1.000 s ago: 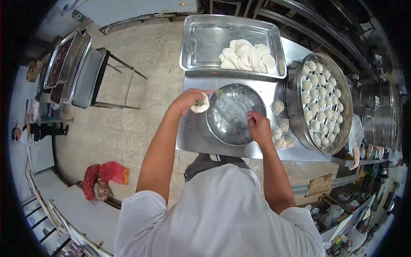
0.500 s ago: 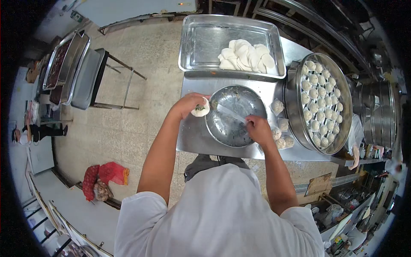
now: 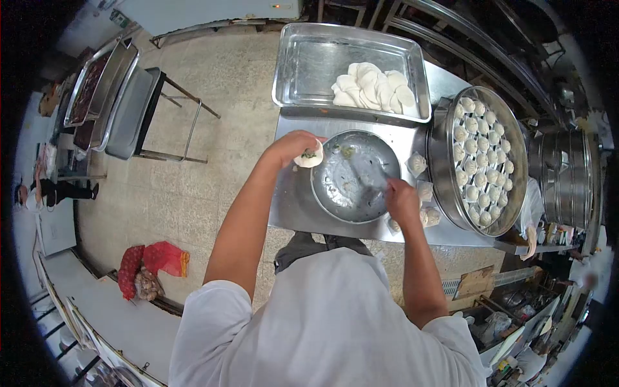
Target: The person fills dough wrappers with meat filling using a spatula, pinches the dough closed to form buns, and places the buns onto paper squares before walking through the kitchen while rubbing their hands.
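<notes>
My left hand (image 3: 288, 150) is closed on a round dough wrapper (image 3: 313, 160), held just off the bowl's left rim, with a little green filling on it. In my right hand (image 3: 402, 201), over the bowl's right side, is the handle of a flat spatula (image 3: 369, 178). Its blade is smeared by motion and reaches into the metal bowl (image 3: 334, 198). Only scraps of filling cling to the bowl's inside, with a small greenish clump (image 3: 348, 152) near the far wall. Close to my right hand sit several pleated buns (image 3: 418, 163), some partly hidden by the hand.
A metal tray (image 3: 309, 68) with a pile of dough wrappers (image 3: 373, 89) stands beyond the bowl. At right, a round steamer (image 3: 443, 171) holds many pleated buns (image 3: 476, 145); stacked steamers (image 3: 564, 174) are behind it. Red mesh sacks (image 3: 164, 259) lie on the floor. A person (image 3: 48, 193) is far left.
My right hand has moved right and slightly toward me with the spatula, which is now blurred. A greenish clump shows in the bowl. My left hand has shifted slightly right with the wrapper.
</notes>
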Available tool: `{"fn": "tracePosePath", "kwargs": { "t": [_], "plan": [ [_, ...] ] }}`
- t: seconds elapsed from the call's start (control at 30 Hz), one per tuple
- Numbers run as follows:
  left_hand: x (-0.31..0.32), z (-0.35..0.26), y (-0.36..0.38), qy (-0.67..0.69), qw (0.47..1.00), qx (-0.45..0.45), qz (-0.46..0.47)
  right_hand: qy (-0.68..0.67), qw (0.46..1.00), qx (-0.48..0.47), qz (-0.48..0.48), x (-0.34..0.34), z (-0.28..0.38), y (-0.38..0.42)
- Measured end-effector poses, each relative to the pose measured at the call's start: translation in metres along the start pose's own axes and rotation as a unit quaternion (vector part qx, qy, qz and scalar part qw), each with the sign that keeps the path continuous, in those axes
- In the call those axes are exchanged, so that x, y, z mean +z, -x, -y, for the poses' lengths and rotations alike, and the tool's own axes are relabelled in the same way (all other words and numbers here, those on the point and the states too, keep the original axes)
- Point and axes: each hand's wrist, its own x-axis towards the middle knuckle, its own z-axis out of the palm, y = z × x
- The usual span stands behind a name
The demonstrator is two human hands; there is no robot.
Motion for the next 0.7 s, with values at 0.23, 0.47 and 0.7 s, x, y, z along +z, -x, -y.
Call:
{"fn": "tracePosePath", "kwargs": {
  "t": [0.23,0.47,0.7],
  "plan": [
    [-0.009,0.01,0.004,0.008,1.0,-0.029,0.0,-0.144,0.989,0.016,-0.016,0.01,0.03,-0.004],
    [-0.008,0.018,0.013,0.027,1.0,-0.003,-0.006,-0.034,0.997,-0.009,0.071,-0.028,0.003,0.008],
    [-0.001,0.023,0.026,0.035,0.999,-0.017,-0.032,-0.131,0.985,0.03,0.106,0.007,0.024,-0.015]
  ]
}}
